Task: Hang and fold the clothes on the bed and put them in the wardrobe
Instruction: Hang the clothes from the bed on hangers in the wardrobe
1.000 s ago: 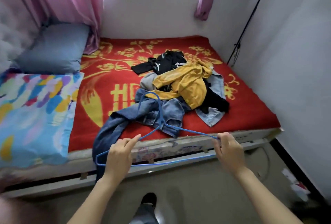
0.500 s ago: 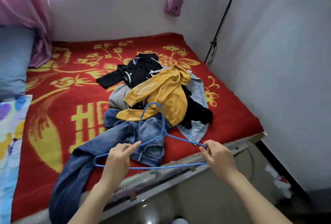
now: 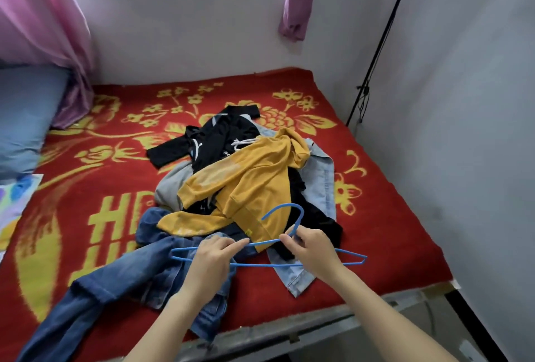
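While left hand (image 3: 212, 260), right hand (image 3: 314, 248) pinch thin blue wire hanger (image 3: 269, 265), hold it level. Likely target: mustard-yellow fabric hoodie (image 3: 254, 176) just behind hanger.

both hands (image 3: 209, 263) (image 3: 314, 251) grip blue hanger (image 3: 351, 263) over clothes pile (image 3: 249, 179) on bed (image 3: 376, 245).

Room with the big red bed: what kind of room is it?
Probably a small bedroom: there is a red-covered bed, a blue pillow beside a pink curtain, and clothes piled on the bed.
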The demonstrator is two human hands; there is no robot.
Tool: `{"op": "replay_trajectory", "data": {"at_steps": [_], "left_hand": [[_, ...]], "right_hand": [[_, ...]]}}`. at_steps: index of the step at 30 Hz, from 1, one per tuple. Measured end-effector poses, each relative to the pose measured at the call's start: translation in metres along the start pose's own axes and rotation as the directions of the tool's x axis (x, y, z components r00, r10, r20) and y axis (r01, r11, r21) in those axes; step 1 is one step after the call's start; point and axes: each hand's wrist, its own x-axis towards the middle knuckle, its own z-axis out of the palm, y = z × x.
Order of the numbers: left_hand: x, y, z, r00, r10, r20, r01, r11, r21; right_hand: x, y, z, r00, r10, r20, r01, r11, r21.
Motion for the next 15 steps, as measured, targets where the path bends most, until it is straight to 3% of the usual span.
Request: {"op": "replay_trajectory", "data": {"at_steps": [8, 15], "left_hand": [[0.027, -0.011, 0.025, 0.987, -0.138, 0.082, 0.127, 0.984, 0.127], [0.058, -0.053, 0.031, 0.986, -0.127, 0.104, 0.106, 0.976, 0.191]], "right_hand": [[0.047, 0.036, 0.004, 0.990, 0.036, 0.139, -0.063, 0.980, 0.191], [0.083, 0.037, 0.019, 0.968, 0.134, 0.213, -0.194, 0.936, 0.292]]}}
